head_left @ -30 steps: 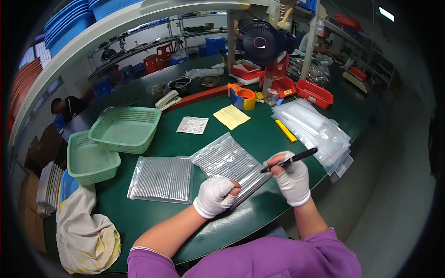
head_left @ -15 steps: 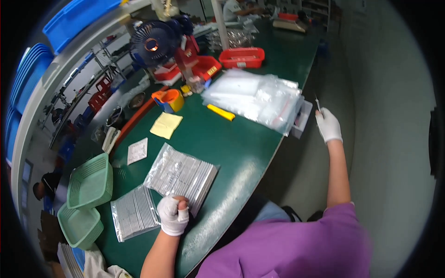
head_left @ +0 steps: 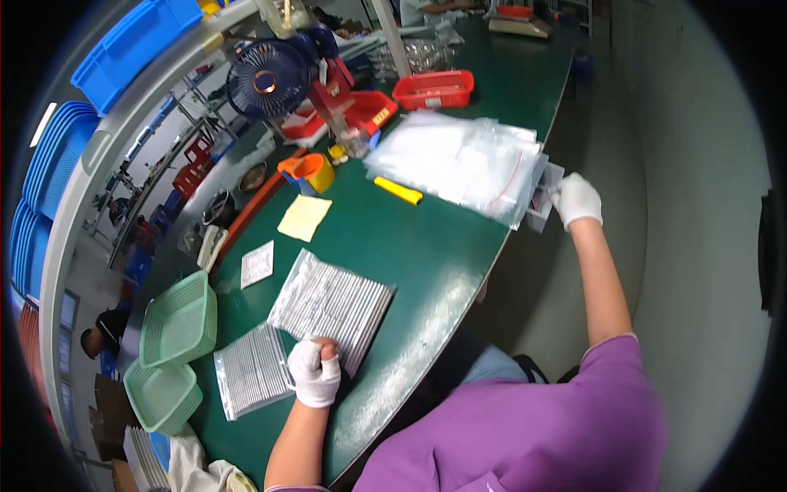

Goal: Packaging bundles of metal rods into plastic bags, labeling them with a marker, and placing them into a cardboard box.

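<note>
My left hand, in a white glove with bare fingertips, is closed in a fist over the near edge of two clear bags. The upper bag and the lower bag each hold a row of thin whitish sticks. Whether the fist grips a bag edge is hidden. My right hand, gloved in white, is curled at a small grey box beside the table's right edge. Its fingertips are hidden, and whatever they hold cannot be made out. Next to that box lies a stack of clear plastic bags.
On the green table are a yellow cutter, a tape dispenser, a yellow note and a white paper. Green baskets stand left. Red trays and a fan are farther back.
My right hand has moved up and slightly left to the grey box; the thin pointed tool it held no longer shows. My left hand stays at the bags while the view shifts.
</note>
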`<action>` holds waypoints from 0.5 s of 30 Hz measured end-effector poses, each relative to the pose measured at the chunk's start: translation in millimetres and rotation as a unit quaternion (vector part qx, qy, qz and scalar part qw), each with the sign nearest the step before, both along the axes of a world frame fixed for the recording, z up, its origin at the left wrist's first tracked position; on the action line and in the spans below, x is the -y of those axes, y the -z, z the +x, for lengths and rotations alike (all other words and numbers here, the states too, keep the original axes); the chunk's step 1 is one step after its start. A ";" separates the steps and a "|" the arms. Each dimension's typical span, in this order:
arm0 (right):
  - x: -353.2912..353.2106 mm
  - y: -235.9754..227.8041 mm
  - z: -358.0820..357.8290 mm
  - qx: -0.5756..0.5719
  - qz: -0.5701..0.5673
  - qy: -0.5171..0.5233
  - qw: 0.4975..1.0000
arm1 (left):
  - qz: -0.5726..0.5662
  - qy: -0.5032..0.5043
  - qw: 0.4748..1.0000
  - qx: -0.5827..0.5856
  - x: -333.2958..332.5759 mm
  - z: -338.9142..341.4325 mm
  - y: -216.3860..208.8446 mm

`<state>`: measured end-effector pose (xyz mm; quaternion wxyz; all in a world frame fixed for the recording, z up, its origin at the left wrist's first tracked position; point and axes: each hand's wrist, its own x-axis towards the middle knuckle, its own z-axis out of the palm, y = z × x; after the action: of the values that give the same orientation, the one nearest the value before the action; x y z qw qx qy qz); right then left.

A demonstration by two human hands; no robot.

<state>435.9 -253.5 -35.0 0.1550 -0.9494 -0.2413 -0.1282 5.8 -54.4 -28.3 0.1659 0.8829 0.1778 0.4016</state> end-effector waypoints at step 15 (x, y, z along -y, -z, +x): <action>-48.4 0.3 30.3 -0.088 -0.288 -0.121 0.946 | -0.033 0.019 0.999 0.024 -3.2 0.9 1.2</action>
<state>466.2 -205.0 -35.3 -0.0904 -0.9247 -0.3663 0.0504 6.7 -51.2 -29.5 0.2069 0.8705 0.1703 0.4129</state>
